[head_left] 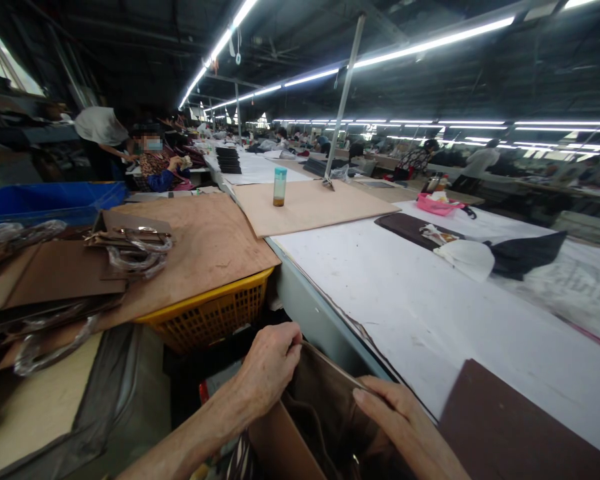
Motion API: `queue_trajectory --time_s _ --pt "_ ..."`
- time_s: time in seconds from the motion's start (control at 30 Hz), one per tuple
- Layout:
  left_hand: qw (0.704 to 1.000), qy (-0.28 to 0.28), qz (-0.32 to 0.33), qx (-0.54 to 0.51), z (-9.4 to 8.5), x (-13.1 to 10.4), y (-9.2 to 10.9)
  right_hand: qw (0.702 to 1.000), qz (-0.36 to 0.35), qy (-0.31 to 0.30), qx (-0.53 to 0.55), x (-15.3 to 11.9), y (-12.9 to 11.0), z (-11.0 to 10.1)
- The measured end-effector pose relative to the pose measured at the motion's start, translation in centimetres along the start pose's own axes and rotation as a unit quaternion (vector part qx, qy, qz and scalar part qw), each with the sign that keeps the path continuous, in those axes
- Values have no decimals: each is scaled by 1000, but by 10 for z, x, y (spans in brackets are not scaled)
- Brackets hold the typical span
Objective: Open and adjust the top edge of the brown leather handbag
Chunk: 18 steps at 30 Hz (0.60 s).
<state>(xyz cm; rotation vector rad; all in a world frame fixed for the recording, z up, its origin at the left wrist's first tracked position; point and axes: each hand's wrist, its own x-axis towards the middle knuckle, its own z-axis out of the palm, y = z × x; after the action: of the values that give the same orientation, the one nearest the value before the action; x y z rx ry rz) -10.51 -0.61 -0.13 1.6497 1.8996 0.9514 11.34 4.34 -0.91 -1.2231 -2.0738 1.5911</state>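
A brown bag (325,393) with a dark fabric lining is held open at the bottom centre, between me and the table's edge. My left hand (273,363) is closed on the far left corner of its rim. On the right side of the rim, my right hand (393,413) pinches the edge between thumb and fingers. The bag's lower part falls outside the view. Beside it on the right, a dark brown flat panel (520,427) lies on the white-covered table (380,293).
Brown bags with plastic-wrapped handles (140,250) are piled at left, by a yellow crate (215,307) under a brown board (205,233). A blue bin (55,200) stands behind. A bottle (279,187), pink basket (437,205) and white cloth (465,259) sit on the tables. Co-workers are farther back.
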Motion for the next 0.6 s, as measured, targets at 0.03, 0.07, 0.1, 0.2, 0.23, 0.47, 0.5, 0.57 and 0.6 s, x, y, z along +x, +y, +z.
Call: queue_trajectory --time_s 0.03,0.07,0.1,0.2,0.23,0.47,0.5,0.57,0.6 --pt "1000 -2 1 6 0 0 0 1000 3 -7 13 0 0 0" --pt "1000 -4 4 12 0 0 0 999 7 -17 30 0 0 0" --pt "1000 -6 7 17 1 0 1 999 9 -25 43 -1 -1 0" --pt "999 -15 9 27 0 2 2 998 6 -31 56 -2 -3 0" --pt "999 -18 9 32 0 2 2 998 4 -27 51 -3 -4 0" --pt "997 -29 65 35 -1 3 -4 999 -25 -19 17 -5 -1 -9" --pt "996 -30 73 32 -1 3 -5 999 -34 -19 16 -5 1 -10" --pt "996 -34 79 36 1 0 -2 999 -29 18 -17 -6 4 -12" --pt "995 -39 75 44 2 -1 0 997 -13 52 -51 -7 5 -11"
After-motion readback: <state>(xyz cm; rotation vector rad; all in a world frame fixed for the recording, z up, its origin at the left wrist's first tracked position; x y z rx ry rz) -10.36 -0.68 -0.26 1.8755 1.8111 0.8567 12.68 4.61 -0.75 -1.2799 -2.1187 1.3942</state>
